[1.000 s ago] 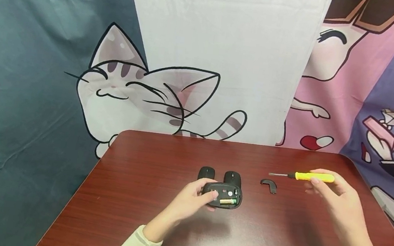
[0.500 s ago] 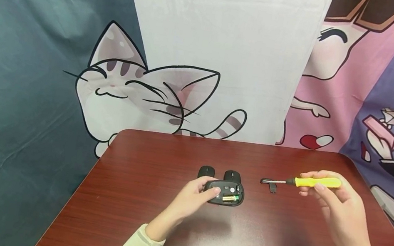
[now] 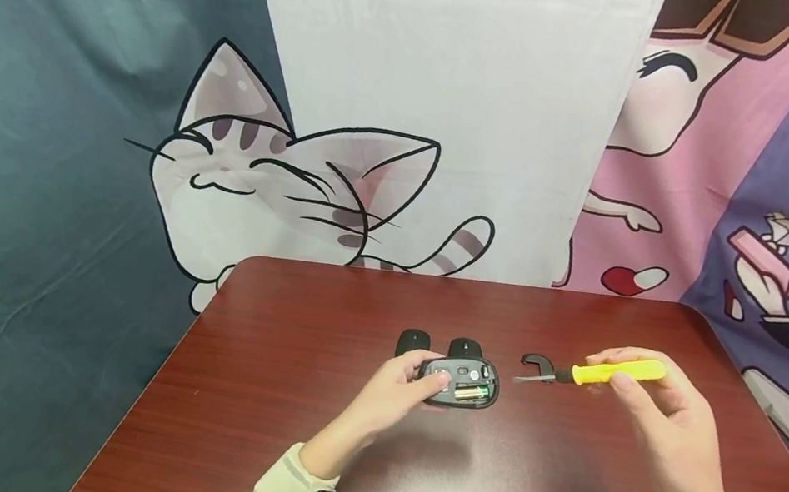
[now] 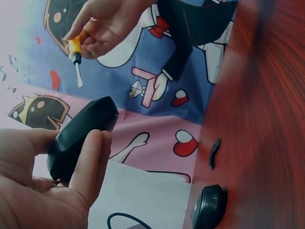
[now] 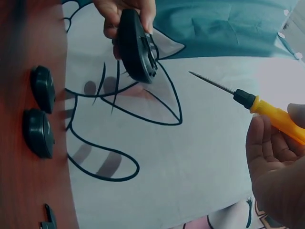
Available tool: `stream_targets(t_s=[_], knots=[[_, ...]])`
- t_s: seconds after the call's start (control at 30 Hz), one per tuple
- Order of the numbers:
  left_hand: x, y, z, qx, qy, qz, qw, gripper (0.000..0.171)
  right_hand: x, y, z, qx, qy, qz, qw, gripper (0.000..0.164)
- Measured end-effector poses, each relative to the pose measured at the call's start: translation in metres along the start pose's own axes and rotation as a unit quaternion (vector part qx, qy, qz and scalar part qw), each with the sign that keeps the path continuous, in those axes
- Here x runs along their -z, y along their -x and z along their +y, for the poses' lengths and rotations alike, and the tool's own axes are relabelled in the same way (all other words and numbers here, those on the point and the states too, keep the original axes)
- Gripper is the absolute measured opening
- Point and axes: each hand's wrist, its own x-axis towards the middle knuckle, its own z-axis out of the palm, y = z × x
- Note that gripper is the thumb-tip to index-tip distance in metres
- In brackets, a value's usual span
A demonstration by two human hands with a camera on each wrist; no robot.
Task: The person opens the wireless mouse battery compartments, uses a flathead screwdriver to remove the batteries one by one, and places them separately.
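Note:
My left hand (image 3: 393, 389) grips a black computer mouse (image 3: 484, 374) above the table, its underside turned up. The battery bay lies open, with a battery (image 3: 470, 393) inside, and my thumb presses on the left end. In my right hand (image 3: 670, 411) is a screwdriver with a yellow handle (image 3: 622, 372), pinched between thumb and fingers. Its flat metal tip points left toward the mouse, a small gap apart from it. The left wrist view shows the mouse (image 4: 83, 136) from its outer side, fingers wrapped around it.
Two more black mice, a left one (image 3: 414, 342) and a right one (image 3: 465, 348), stand on the reddish-brown table (image 3: 252, 394) behind the held one. A curved black cover piece (image 3: 537, 361) lies to their right, partly behind the screwdriver. A printed cloth (image 3: 463, 79) hangs behind the table.
The screwdriver has moved left and lower, its tip now closer to the mouse and tilted down. My left hand has shifted the mouse slightly right and up.

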Motion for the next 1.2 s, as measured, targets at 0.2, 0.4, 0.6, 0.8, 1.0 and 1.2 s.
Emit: stream_targets(t_s=[0.2, 0.4, 0.6, 0.8, 1.0, 1.2], knots=[[-0.003, -0.001, 0.002, 0.006, -0.005, -0.004, 1.0000, 0.035, -0.005, 0.001, 0.003, 0.075, 0.000, -0.032, 0.997, 0.024], [-0.006, -0.002, 0.002, 0.011, 0.000, -0.009, 0.9999, 0.034, -0.012, 0.003, 0.008, 0.145, 0.014, -0.059, 0.988, 0.027], [-0.007, -0.002, 0.002, 0.022, -0.001, -0.014, 0.9996, 0.034, -0.022, 0.008, 0.005, 0.183, 0.200, -0.026, 0.962, 0.031], [-0.008, -0.002, 0.002, 0.031, -0.010, -0.021, 0.9992, 0.035, -0.029, 0.011, 0.008, 0.188, 0.267, -0.026, 0.945, 0.041], [-0.008, -0.001, 0.002, 0.033, 0.001, -0.024, 0.9992, 0.035, -0.032, 0.011, 0.013, 0.190, 0.293, -0.027, 0.937, 0.047], [-0.008, -0.001, 0.002, 0.028, 0.004, -0.021, 0.9994, 0.035, -0.034, 0.011, 0.014, 0.199, 0.321, -0.030, 0.926, 0.044]])
